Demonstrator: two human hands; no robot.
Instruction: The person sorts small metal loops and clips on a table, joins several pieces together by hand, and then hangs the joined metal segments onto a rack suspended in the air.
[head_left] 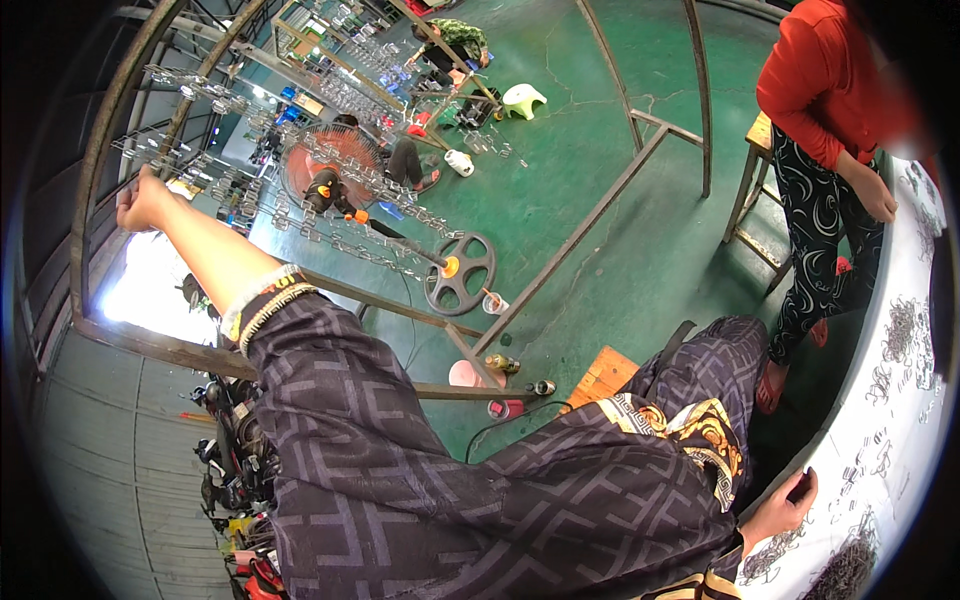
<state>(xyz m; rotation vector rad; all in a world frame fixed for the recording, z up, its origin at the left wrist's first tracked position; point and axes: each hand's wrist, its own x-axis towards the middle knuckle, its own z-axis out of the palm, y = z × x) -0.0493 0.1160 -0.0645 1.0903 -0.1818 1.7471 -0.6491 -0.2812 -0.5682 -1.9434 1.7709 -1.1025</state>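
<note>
Currently, the left hand [146, 204] is reaching beside hanging wire-link strands [190, 91] at the upper left of the frame, fingers curling inward; whether they are gripping one, I cannot tell. At the lower right, the right hand [782, 510] is bending its fingers near dark wire pieces [845, 570] lying on the white table [842, 442], its hold unclear.

The wire pieces [845, 572] are black, the tabletop [902, 440] white.
</note>
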